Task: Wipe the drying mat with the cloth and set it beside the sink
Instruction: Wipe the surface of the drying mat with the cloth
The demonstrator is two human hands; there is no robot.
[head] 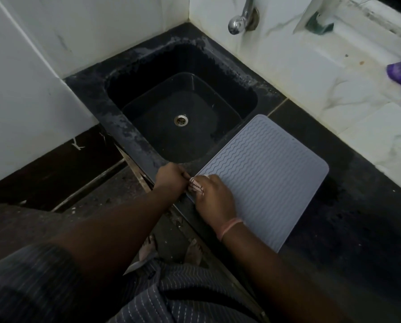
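Meanwhile, a white patterned cloth (196, 185) is gripped by both hands' curled fingers, left hand (171, 180) and right hand (214, 199), at the seven-o'clock corner of the grey wavy-ribbed silicone drying mat (262, 173), laid on the black table (357, 217) beside the black square sink (180, 108).

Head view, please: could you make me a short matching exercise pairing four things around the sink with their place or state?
Things:
1. drying mat
2. cloth
3. tap
4. drain

Places or states:
A. mounted on the white wall above the basin
B. in the middle of the black sink floor
C. flat on the dark counter to the right of the sink
D. bunched under the right hand

Pairs: 1-C, 2-D, 3-A, 4-B
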